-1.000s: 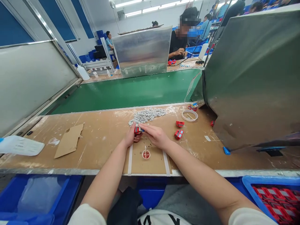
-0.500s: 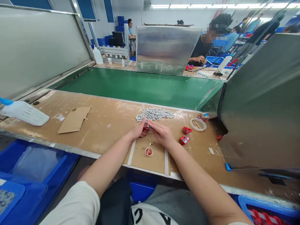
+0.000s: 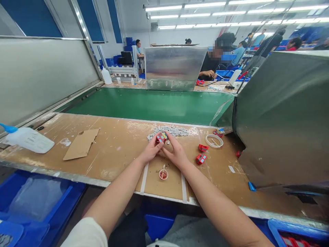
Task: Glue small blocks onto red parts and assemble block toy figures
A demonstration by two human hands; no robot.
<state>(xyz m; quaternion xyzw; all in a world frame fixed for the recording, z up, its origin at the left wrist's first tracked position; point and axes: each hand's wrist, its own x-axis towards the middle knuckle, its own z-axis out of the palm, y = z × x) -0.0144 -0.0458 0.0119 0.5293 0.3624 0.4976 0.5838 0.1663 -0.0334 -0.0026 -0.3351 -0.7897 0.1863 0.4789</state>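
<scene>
A small red toy car (image 3: 161,138) with light blue windows and a yellow patch is between my hands, just in front of a heap of small grey flat pieces (image 3: 171,131). My left hand (image 3: 150,151) grips the toy car from the left, thumb toward me. From the right, my right hand (image 3: 177,153) has its fingertips closed on the car's other side. A small cup of red liquid (image 3: 163,175) with a stick in it stands just below my hands. Two more red toy cars, one nearer (image 3: 200,159) and one farther (image 3: 203,148), lie to the right.
A white ring (image 3: 214,141) lies at right, beside another red toy (image 3: 219,132). Cardboard (image 3: 81,144) and a squeeze bottle (image 3: 31,139) lie at left. Beyond the table runs a green belt (image 3: 154,104). A metal panel (image 3: 280,120) borders the right; a co-worker (image 3: 214,61) works across.
The view has tilted up. The toy car has been turned, so its windows and yellow patch now show, and my right hand no longer covers it.
</scene>
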